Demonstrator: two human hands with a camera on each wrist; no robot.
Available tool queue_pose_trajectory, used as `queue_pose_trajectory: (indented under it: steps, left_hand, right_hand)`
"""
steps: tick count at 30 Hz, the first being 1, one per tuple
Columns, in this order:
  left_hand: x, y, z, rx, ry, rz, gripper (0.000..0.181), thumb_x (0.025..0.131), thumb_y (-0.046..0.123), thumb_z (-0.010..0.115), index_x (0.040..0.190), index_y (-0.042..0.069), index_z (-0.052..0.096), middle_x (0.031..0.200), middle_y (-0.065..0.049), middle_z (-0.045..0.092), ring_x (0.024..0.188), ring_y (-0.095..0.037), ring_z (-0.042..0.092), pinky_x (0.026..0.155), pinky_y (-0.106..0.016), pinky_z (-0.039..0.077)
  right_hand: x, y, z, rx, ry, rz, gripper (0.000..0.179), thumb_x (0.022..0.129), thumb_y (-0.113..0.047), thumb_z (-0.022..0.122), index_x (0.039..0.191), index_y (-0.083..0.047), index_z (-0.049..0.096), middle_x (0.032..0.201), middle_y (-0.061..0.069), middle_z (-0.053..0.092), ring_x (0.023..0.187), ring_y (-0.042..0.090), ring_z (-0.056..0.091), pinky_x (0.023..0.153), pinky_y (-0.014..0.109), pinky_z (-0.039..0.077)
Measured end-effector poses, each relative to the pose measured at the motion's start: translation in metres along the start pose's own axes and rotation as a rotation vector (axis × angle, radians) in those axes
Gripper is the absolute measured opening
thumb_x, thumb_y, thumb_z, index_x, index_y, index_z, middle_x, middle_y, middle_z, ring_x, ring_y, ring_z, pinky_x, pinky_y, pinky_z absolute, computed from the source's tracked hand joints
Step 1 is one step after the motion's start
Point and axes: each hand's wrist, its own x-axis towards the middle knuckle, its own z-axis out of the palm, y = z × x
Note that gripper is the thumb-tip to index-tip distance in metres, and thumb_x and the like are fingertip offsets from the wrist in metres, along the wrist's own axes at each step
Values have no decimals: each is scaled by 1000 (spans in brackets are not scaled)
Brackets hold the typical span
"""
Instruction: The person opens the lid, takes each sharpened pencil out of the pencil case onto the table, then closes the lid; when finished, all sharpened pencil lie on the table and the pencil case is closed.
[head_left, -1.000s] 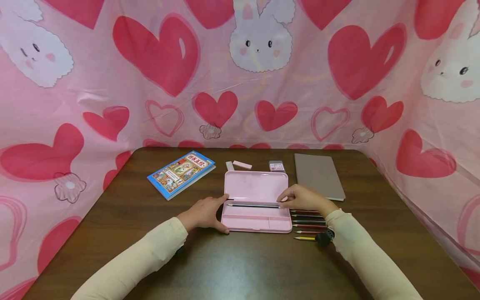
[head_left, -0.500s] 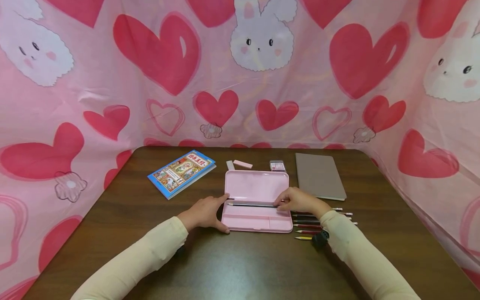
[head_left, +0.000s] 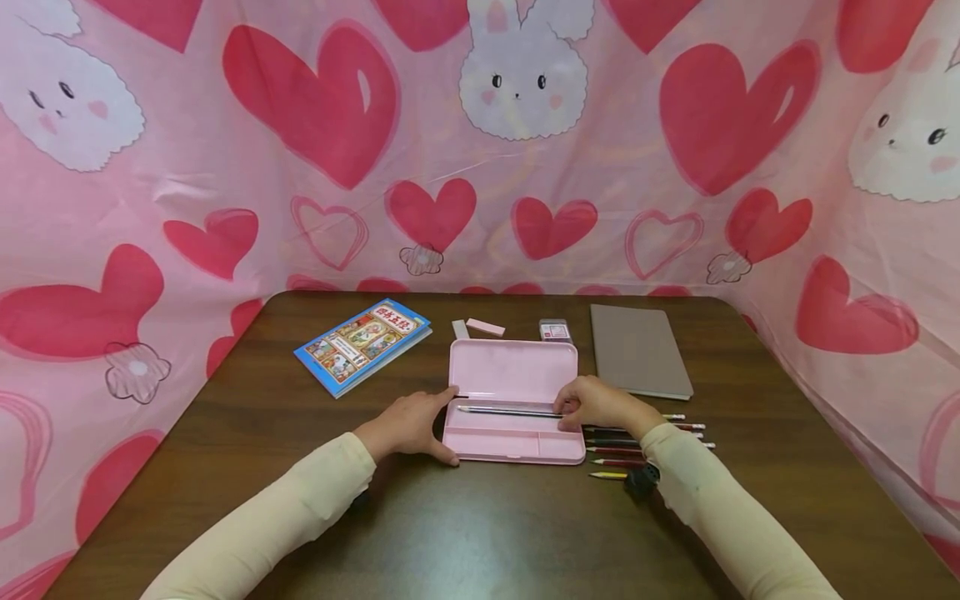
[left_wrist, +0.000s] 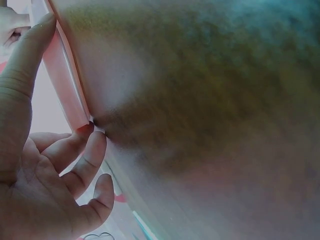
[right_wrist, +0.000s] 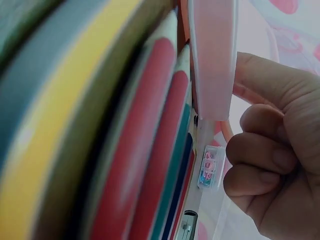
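Observation:
A pink pencil case (head_left: 513, 448) lies with its lid up in the middle of the table. My left hand (head_left: 405, 427) holds its left end, thumb at the front corner and index finger near the hinge. In the left wrist view, the thumb (left_wrist: 30, 65) lies along the case wall (left_wrist: 67, 80) and other fingers meet its far corner. Along the rear compartment lies a dark pencil (head_left: 510, 411), its pale tip to the left. My right hand (head_left: 596, 403) pinches this pencil's right end with curled fingers. In the right wrist view, the case wall (right_wrist: 214, 60) hides the pinched end.
Several pencils (head_left: 615, 462) lie in a row right of the case, partly under my right wrist. Behind stand a small clear box (head_left: 555, 332), a pink strip (head_left: 486, 327) and a white strip (head_left: 460, 330). A blue book (head_left: 363, 346) lies left, a grey-brown notebook (head_left: 641, 350) right.
My right hand has shifted slightly left and down over the case's right end, its fingers now more curled. The dark pencil has shifted slightly right. My left hand stays put.

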Motion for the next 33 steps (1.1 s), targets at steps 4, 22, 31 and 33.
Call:
queue_pose_trajectory:
  steps: [4,22,31,33]
  left_hand:
    - [0,0,-1,-6,7,1,108,56,62,78,142,12,36,126,-13,57,110,-28,55,93,-45,44]
    - [-3,1,-2,-9,10,15,107,56,60,79,142,11,37,125,-14,58,110,-29,56,93,-46,44]
    - [-4,0,-1,-1,12,25,107,56,61,79,142,11,37,124,-14,59,108,-28,56,92,-45,45]
    - [-3,0,-1,-3,9,21,107,56,61,79,142,11,37,124,-14,59,108,-28,56,92,-45,44]
  right_hand:
    - [0,-2,-1,-27,2,29,11,73,-15,76,78,-10,68,64,-9,54,60,4,44,55,20,38]
    - [0,-12,2,-91,-38,-45,9,79,-11,71,71,-11,65,61,-9,51,57,2,42,53,19,36]
    - [-4,-13,0,-50,-27,-64,9,80,-13,70,73,-10,66,59,-10,48,54,1,40,50,18,33]
    - [-5,-13,-3,-20,-19,-61,8,80,-13,70,74,-10,67,59,-9,50,54,1,41,49,18,35]
